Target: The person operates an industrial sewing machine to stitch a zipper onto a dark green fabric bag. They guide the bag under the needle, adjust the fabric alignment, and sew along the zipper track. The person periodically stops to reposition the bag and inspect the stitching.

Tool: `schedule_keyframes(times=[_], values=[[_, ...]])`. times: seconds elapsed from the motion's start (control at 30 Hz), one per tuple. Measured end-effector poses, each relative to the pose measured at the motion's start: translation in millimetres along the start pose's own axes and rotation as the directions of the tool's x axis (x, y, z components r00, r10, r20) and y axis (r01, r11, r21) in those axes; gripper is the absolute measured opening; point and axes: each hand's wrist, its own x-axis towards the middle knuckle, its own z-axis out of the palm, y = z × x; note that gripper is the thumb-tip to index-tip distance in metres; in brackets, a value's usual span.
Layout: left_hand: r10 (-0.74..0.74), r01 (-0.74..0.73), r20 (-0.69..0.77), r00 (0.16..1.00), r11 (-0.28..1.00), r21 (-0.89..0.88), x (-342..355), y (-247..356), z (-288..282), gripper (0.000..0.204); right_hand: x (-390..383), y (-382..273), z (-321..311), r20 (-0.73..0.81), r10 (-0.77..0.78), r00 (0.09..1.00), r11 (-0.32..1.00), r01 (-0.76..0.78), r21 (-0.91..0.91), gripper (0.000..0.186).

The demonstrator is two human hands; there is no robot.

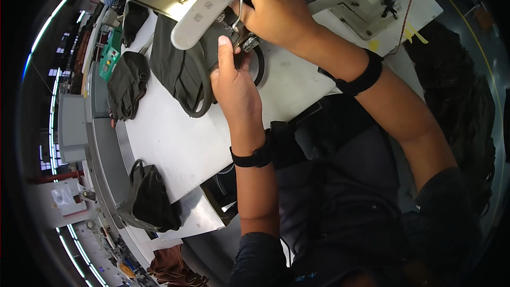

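Note:
A dark grey-green bag [178, 66] with a rounded handle lies under the head of a sewing machine [204, 16]. My left hand [234, 82] is closed on the bag's edge by a zipper [241, 40], its thumb pointing up toward the presser foot. Just beyond, my right hand [281, 13] is bent with curled fingers beside the needle area and a bent metal rod [239, 16]. Whatever those fingers hold is hidden behind the hand and the machine. Part of the bag under the machine head is also out of sight.
Similar dark bags [127, 82] lie along the left of the white table [186, 149], one [151, 199] near its lower left edge. A second machine base [366, 18] stands at upper right. Dark material [457, 106] is piled right; brown pieces [172, 266] hang lower left.

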Motion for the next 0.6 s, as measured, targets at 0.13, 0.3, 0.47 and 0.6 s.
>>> schedule_keyframes(times=[0.13,0.3,0.47,0.6], values=[[0.019,-0.020,0.015,1.000,0.998,0.062,-10,-3,-1,0.028,-8,0,-4,-0.071,-0.034,0.997,0.999,0.033,-0.005,0.017],[0.007,-0.013,0.068,0.998,0.996,0.090,-15,-2,-5,0.033,-15,-3,-21,-0.023,-0.031,0.999,0.999,0.031,0.014,0.026],[0.023,-0.026,0.024,0.999,0.992,0.121,-16,1,-4,0.031,-16,-6,-21,-0.068,-0.051,0.996,0.998,0.052,0.022,0.028],[0.020,-0.027,0.063,0.998,0.994,0.106,-13,-5,-12,0.031,-20,-9,-23,-0.040,-0.036,0.999,0.999,0.036,-0.004,0.029]])
